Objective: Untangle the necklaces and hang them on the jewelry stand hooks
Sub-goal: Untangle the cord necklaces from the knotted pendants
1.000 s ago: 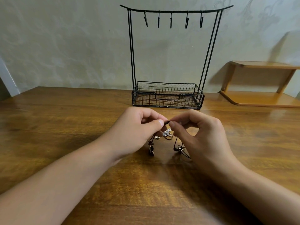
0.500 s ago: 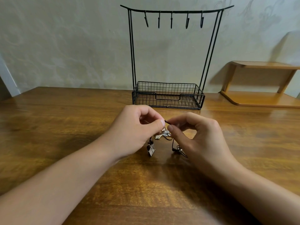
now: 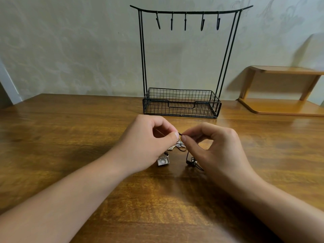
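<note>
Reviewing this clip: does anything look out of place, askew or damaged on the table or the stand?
Nothing looks damaged. The jewelry stand stands upright, its five hooks bare. The only disorder is the expected one: the necklaces hang in a tangle between the left hand and right hand, both pinching a black cord.

Worktop (image 3: 70, 137): dark brown wood grain, glossy, with soft reflections. Wall (image 3: 70, 50) at 12 o'clock: pale, faint floral relief pattern. Shelf (image 3: 284, 106) at 2 o'clock: light wood, two tiers, standing on the worktop against the wall. Pale trim (image 3: 8, 86) at 10 o'clock.
</note>
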